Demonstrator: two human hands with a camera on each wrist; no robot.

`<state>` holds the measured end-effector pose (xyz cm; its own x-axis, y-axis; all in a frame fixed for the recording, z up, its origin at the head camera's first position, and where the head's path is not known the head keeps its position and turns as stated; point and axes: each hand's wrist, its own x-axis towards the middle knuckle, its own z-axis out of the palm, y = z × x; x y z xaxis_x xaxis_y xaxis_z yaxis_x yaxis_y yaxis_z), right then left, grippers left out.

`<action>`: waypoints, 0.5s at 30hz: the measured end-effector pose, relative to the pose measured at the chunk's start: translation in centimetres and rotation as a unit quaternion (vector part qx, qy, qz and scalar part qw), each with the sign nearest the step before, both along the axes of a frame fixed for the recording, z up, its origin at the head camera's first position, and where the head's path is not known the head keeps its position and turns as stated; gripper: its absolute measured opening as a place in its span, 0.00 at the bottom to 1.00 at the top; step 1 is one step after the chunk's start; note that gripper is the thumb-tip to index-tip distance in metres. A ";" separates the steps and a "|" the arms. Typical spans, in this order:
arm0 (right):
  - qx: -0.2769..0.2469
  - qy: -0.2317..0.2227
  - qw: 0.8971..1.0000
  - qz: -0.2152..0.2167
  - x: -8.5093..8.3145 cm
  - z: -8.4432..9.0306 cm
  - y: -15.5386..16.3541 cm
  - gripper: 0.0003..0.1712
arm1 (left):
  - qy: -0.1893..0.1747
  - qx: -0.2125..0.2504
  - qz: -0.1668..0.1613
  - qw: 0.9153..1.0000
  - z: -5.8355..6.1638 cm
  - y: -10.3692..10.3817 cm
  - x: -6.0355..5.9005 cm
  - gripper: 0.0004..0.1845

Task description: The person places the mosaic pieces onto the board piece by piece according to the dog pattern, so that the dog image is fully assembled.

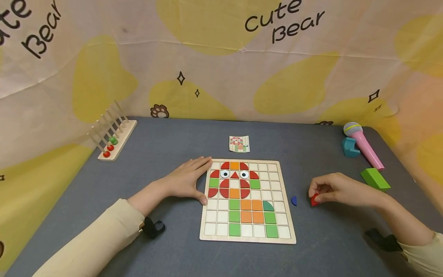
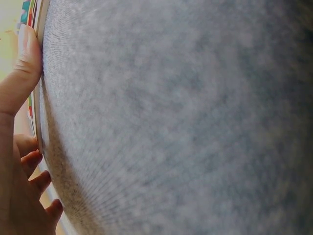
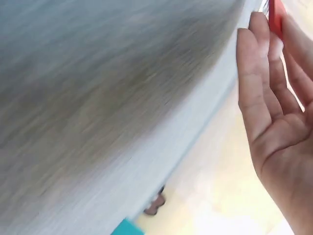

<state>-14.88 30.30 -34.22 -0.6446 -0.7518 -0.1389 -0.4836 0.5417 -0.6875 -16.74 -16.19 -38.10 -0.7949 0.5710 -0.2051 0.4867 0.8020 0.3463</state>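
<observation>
Red piece (image 1: 314,200) sits pinched in the right hand (image 1: 337,189) fingers near the table's right edge; left hand (image 1: 188,180) lies flat, fingers together, against the puzzle board (image 1: 249,238).

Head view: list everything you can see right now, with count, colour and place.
puzzle board: one, pale wood, table centre, partly filled with red, orange and green tiles plus two eye tiles
pattern card: one, white with a small picture, just behind the board
blue piece: one, on the table right of the board
red piece: one, pinched in the right hand
peg rack: one, wooden, far left, with red and green beads
toy microphone: one, pink, far right
teal block: one, beside the microphone
green wedge: one, right side
left hand: flat against the board's left edge
right hand: right of the board
</observation>
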 end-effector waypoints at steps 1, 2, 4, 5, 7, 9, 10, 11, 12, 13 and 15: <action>-0.002 -0.001 1.000 -0.008 -0.1 0.1 -0.5 0.02 | 0.000 0.001 0.000 1.000 0.0 0.0 0.0 0.68; -0.002 -0.002 1.000 -0.015 -0.2 0.3 -1.1 0.02 | 0.000 0.001 -0.001 1.000 0.0 0.0 0.0 0.68; -0.002 -0.004 1.000 -0.028 -0.4 0.6 -2.3 0.03 | 0.000 0.002 -0.001 1.000 0.0 0.0 0.0 0.68; -0.001 -0.010 0.999 -0.031 -0.6 0.7 -2.9 0.04 | 0.000 0.002 -0.001 1.000 0.0 0.0 0.0 0.68; 0.000 -0.022 0.999 -0.034 -0.8 0.8 -4.1 0.05 | 0.000 0.001 -0.001 1.000 0.0 0.1 0.0 0.68; 0.003 -0.023 0.999 -0.036 -1.0 0.9 -5.2 0.06 | 0.001 0.000 -0.001 1.000 0.0 0.1 0.0 0.69; 0.005 -0.023 0.999 -0.038 -1.2 0.9 -5.8 0.08 | 0.002 0.000 -0.003 1.000 0.0 0.1 0.0 0.69; 0.006 -0.022 0.999 -0.042 -1.3 0.9 -6.3 0.09 | 0.003 0.001 -0.004 1.000 0.0 0.1 0.0 0.69; 0.006 -0.016 0.999 -0.047 -1.4 0.8 -6.8 0.10 | 0.004 0.001 -0.004 1.000 0.0 0.1 0.0 0.69; 0.005 -0.012 0.999 -0.053 -1.5 0.8 -7.3 0.11 | 0.005 0.002 -0.005 1.000 0.0 0.0 0.0 0.69; 0.002 -0.002 0.998 -0.064 -1.7 0.7 -8.2 0.12 | 0.006 0.004 -0.006 1.000 0.1 0.0 0.1 0.69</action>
<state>-16.55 22.14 -33.51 -0.7350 -0.6625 -0.1445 -0.4068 0.6013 -0.6877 -16.68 -16.19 -38.05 -0.7901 0.5825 -0.1909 0.5012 0.7931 0.3461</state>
